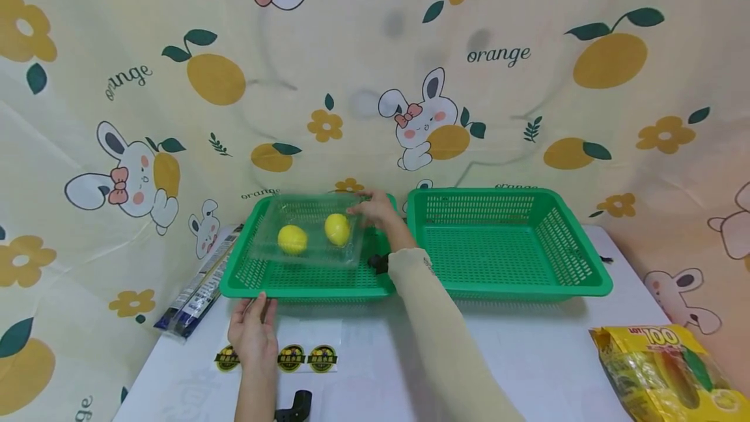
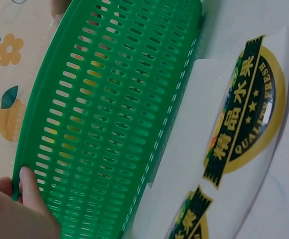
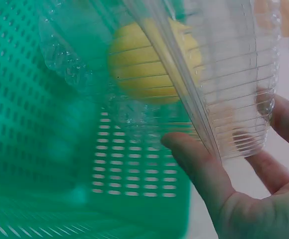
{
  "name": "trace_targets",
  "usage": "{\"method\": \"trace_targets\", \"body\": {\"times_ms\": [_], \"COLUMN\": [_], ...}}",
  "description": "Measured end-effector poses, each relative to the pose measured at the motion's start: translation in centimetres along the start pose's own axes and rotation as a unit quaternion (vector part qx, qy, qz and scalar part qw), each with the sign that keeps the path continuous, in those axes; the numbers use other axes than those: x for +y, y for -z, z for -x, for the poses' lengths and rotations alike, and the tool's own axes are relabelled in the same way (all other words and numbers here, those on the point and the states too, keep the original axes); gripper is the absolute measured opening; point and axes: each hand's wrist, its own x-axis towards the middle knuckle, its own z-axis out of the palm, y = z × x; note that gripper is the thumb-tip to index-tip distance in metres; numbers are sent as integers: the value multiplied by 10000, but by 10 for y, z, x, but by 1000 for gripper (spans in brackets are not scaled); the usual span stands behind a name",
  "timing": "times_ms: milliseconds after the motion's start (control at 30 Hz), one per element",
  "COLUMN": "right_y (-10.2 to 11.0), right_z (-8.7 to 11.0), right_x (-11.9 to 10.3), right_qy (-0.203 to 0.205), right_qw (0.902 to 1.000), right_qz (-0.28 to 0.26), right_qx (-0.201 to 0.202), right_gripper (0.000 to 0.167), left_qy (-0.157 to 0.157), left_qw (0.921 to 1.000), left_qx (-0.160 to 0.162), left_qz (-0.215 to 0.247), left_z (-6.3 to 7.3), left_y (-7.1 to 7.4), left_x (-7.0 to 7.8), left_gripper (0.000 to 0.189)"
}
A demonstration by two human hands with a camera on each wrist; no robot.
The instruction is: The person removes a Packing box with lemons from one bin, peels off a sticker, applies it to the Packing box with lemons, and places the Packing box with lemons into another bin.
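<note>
My right hand (image 1: 377, 212) grips the right end of a clear plastic fruit box (image 1: 312, 212), held over the left green basket (image 1: 316, 292). Two yellow lemons (image 1: 292, 239) lie inside the box. In the right wrist view, the thumb presses one side of the clear box (image 3: 234, 74) and fingers wrap the other; one lemon (image 3: 144, 62) shows through the ribbed plastic. At the basket's front rim, my left hand (image 1: 253, 331) pinches the edge. Up close in the left wrist view, its thumb (image 2: 31, 191) lies against the slotted green wall (image 2: 104, 119).
A second green basket (image 1: 480, 246) stands to the right. White sheet with round black-and-gold fruit stickers (image 1: 322, 358) lies in front. Dark blue and silver packaging (image 1: 199, 288) rests at the left edge, and a yellow bag (image 1: 668, 370) at the front right. A patterned cloth hangs behind.
</note>
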Motion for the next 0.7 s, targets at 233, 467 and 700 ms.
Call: {"method": "trace_targets", "body": {"times_ms": [233, 467, 700], "right_y": [22, 44, 62], "right_z": [22, 50, 78], "right_x": [-21, -38, -42], "right_qy": [-66, 73, 126], "right_qw": [9994, 9987, 9987], "right_qz": [-317, -351, -90], "right_qx": [-100, -355, -494], "right_gripper": [52, 52, 54], "left_qy": [-1, 47, 137], "left_qw": [10000, 10000, 9997], "left_qx": [-53, 40, 110], "left_qz": [-2, 46, 180], "left_z": [1, 3, 3], "left_y": [-2, -3, -2], "left_x": [-1, 1, 2], "left_gripper": [33, 34, 34]}}
